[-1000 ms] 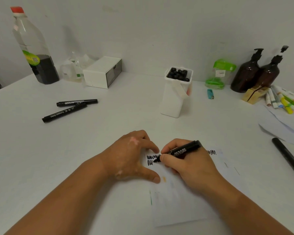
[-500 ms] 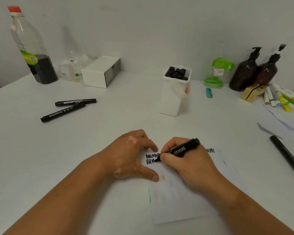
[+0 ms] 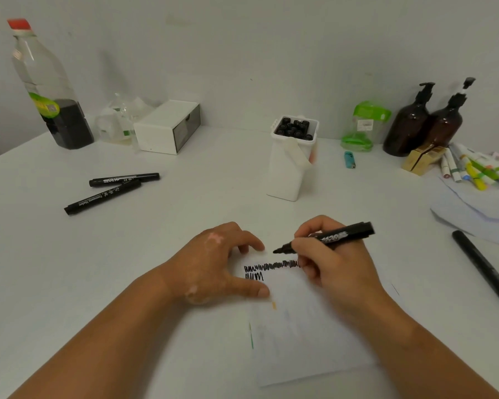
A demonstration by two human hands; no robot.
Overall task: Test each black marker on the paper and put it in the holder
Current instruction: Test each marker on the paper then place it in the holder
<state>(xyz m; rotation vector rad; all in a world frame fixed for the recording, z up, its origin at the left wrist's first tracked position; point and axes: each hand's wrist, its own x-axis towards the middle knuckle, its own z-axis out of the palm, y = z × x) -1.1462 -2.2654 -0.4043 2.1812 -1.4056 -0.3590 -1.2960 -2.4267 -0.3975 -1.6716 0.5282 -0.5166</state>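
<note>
My right hand [image 3: 333, 267] grips an uncapped black marker [image 3: 337, 236], its tip raised just above the top edge of the white paper [image 3: 306, 335]. Black scribble lines [image 3: 267, 269] run across the top of the sheet. My left hand [image 3: 216, 266] rests on the paper's left edge, fingers and thumb spread and pressing it flat. The white holder [image 3: 288, 174] stands behind, with several black markers upright in it. Two capped black markers [image 3: 124, 180] [image 3: 103, 198] lie on the table to the left. Another black marker [image 3: 484, 267] lies at the right.
At the back left stand a large plastic bottle [image 3: 49, 90] with dark liquid and a white box [image 3: 167, 128]. Two brown pump bottles [image 3: 427, 122], a green container [image 3: 363, 125], a blue lighter [image 3: 349, 160] and coloured markers [image 3: 473, 168] on papers are at the back right.
My right hand lifted the marker tip off the paper and moved right, uncovering the scribbles. A short second row of scribble now shows. My left hand stayed put.
</note>
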